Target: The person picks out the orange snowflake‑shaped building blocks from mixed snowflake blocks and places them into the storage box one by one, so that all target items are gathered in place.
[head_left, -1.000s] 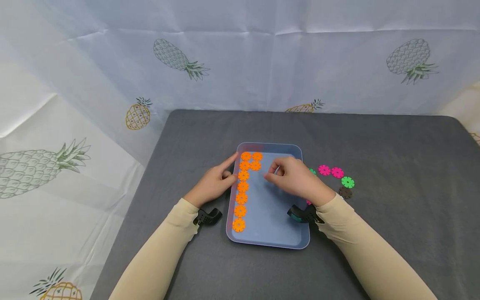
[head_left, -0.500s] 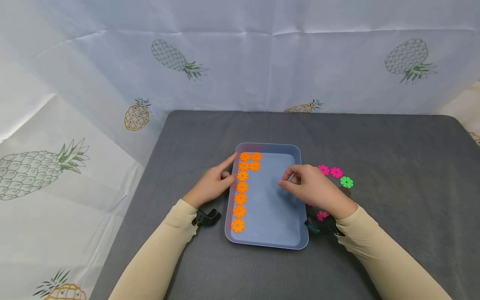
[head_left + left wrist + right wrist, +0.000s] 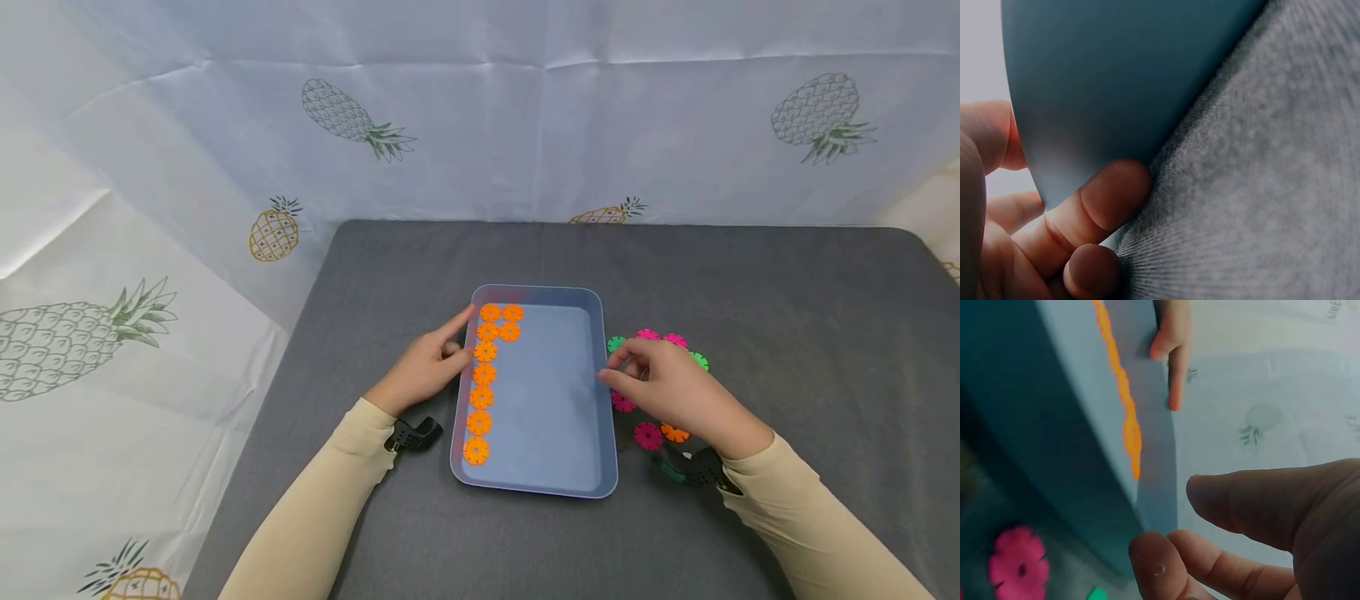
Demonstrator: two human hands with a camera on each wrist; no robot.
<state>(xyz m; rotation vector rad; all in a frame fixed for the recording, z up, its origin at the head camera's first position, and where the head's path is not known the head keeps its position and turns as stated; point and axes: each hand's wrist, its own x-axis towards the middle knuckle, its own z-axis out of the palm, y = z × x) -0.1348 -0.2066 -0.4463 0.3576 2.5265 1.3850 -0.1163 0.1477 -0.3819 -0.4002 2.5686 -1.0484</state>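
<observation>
A shallow blue tray (image 3: 540, 493) lies on the table, with orange notched plastic discs (image 3: 483, 374) lined along its left side and two more beside the far end of that line. My left hand (image 3: 420, 371) holds the tray's left edge; in the left wrist view a finger (image 3: 1116, 194) presses the outer wall while the thumb reaches past the rim. Over the tray's right rim, my right hand (image 3: 667, 387) hangs with loosely bent fingers. Between its thumb (image 3: 1229, 503) and fingertips there is a gap, with nothing in it.
Right of the tray lie loose discs, partly hidden under my right hand: pink ones (image 3: 648, 435), an orange one (image 3: 674, 432) and green ones (image 3: 616, 343). A grey cloth (image 3: 810, 358) covers the table. A pineapple-print sheet (image 3: 480, 133) hangs behind it.
My right hand has moved right, from above the tray beside the orange discs to its right rim and the loose discs. The left hand stays at the tray's edge.
</observation>
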